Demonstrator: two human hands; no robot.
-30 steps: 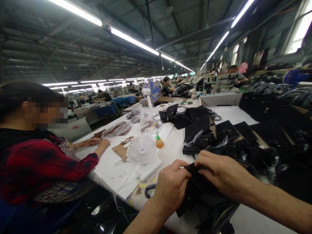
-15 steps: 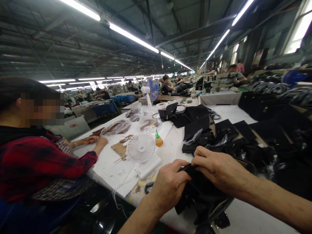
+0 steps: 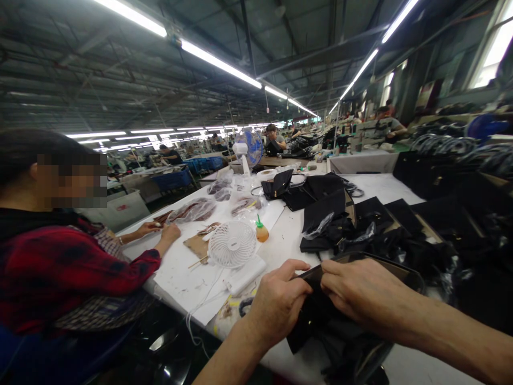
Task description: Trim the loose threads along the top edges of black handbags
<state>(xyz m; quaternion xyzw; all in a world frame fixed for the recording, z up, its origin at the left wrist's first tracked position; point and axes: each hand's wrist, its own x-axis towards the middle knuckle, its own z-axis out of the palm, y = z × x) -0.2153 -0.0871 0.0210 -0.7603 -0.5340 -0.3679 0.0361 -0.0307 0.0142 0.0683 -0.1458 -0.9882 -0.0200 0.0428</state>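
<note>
A black bag [image 3: 332, 331] with a tan inner side is held up at the front edge of the white table. My left hand [image 3: 280, 294] pinches its upper edge between thumb and fingers. Just to the right, my right hand [image 3: 356, 283] has its fingers closed on the same edge, close to the left fingertips. The bag's lower part hangs in shadow and is hard to make out. Behind it lie more black bags [image 3: 326, 214], some with clear plastic wrap on them.
A small white fan [image 3: 232, 244] and a glue bottle [image 3: 262, 230] with a green tip stand on the white table [image 3: 180, 283]. At left a co-worker in a red checked sleeve [image 3: 76, 267] handles brown strips near plastic bags [image 3: 192, 209]. More black bags [image 3: 452, 182] are piled at right.
My right hand has come down slightly along the bag's edge, and more of the bag's rim and tan inner side shows. My left hand keeps its pinch.
</note>
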